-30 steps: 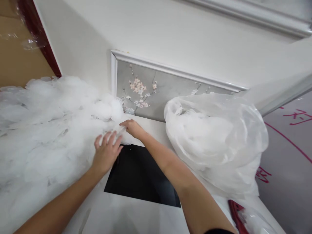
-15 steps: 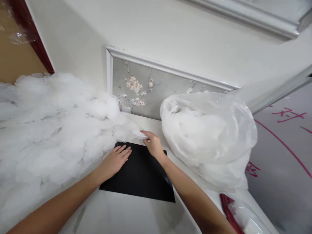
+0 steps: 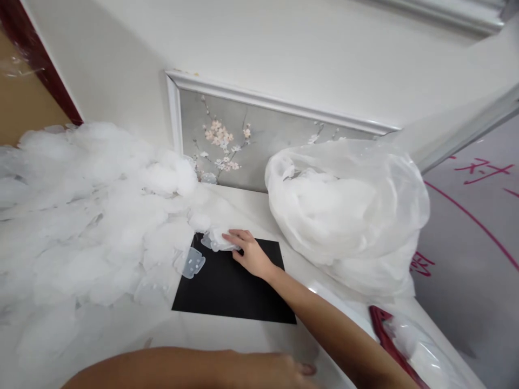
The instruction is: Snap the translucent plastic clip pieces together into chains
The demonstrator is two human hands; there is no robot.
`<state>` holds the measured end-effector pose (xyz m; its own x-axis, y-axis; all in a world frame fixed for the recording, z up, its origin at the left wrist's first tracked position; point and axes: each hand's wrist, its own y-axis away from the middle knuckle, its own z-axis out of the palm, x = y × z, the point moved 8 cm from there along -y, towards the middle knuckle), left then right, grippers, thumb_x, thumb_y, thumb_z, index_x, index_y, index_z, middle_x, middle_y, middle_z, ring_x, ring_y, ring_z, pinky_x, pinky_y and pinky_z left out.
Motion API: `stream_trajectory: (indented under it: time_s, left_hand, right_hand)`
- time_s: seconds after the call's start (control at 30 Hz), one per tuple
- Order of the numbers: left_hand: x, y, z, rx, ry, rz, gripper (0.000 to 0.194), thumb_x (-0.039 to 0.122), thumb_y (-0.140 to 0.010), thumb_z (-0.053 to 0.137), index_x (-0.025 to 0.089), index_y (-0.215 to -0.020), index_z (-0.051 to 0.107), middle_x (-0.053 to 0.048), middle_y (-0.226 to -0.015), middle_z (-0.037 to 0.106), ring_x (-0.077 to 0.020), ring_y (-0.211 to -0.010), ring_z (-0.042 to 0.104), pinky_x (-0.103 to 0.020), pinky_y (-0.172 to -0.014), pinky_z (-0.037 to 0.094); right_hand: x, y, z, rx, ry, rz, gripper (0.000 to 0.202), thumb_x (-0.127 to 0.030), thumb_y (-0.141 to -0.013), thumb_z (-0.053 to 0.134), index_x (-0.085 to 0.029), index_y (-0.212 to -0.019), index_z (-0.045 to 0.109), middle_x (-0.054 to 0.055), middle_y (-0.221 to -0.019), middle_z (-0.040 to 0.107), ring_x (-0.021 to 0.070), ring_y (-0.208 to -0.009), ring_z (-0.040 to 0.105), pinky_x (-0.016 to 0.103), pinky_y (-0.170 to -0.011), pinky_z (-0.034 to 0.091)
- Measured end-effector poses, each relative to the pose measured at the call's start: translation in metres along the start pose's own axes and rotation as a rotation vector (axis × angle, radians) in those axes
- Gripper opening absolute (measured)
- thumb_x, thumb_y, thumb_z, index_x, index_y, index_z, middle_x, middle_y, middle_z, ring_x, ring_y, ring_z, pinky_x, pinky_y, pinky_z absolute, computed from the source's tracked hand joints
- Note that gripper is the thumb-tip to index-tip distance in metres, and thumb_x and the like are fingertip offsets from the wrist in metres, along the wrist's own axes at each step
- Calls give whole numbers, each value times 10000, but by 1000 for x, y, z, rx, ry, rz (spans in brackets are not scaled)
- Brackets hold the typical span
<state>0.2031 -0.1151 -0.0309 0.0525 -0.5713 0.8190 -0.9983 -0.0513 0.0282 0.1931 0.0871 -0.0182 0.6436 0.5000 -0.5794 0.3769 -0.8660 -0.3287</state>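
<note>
Right hand (image 3: 249,253) half-closed, pinching a translucent clump (image 3: 217,239) on the black sheet (image 3: 239,292); left hand (image 3: 279,370) blurred low in view, can't tell its grip. Risk: thin pieces likely cling, so a drag could bring down more of the white pile (image 3: 101,216); a loose pinch could shed some. Stray piece (image 3: 193,263) overlaps sheet's left edge; bulging bag (image 3: 344,221) crowds the right.
</note>
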Motion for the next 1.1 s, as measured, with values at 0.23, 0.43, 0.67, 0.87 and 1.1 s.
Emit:
stream_trajectory:
  time_s: [0.23, 0.43, 0.67, 0.87, 1.1]
  left_hand:
    - [-30, 80, -102, 526, -168, -190, 277, 145, -912, 502, 259, -1022, 729, -19, -934, 755, -161, -812, 710, -246, -741, 550]
    - [-84, 180, -160, 788, -688, -544, 280, 266, -930, 485, 216, -1157, 642, -121, -1196, 627, -296, -1086, 596, -441, -850, 547]
    - [-106, 170, -156, 791, -717, -546, 314, 335, -982, 416, 206, -1139, 654, -127, -1264, 608, -304, -1191, 559, -486, -969, 507]
    - [-87, 140, -166, 746, -752, -529, 260, 265, -956, 443, 202, -1105, 647, -121, -1237, 592, -285, -1121, 598, -458, -923, 529]
    - [-99, 132, -174, 661, -743, -517, 241, 188, -921, 453, 224, -1043, 658, -95, -1281, 613, -283, -1130, 591, -466, -919, 499]
  right_hand:
    - [-2, 48, -12, 112, -20, 157, 812, 50, -671, 425, -265, -1419, 425, 108, -1490, 369, 306, -1419, 293, 592, -1134, 333]
    - [0, 71, -15, 270, -260, 394, 286, -206, -875, 491, -236, -1160, 474, 95, -1144, 501, 205, -894, 618, 453, -851, 564]
    - [16, 18, -19, 305, -341, 394, 195, -190, -783, 535, -210, -974, 567, 51, -1041, 507, 141, -704, 552, 369, -773, 556]
    - [34, -1, -25, 245, -393, 392, 329, -186, -763, 493, -208, -1087, 552, 53, -1079, 535, 93, -569, 519, 276, -534, 515]
    - [57, 53, -38, 226, -383, 481, 337, -183, -744, 535, -213, -1079, 558, 33, -955, 577, 124, -622, 539, 278, -555, 501]
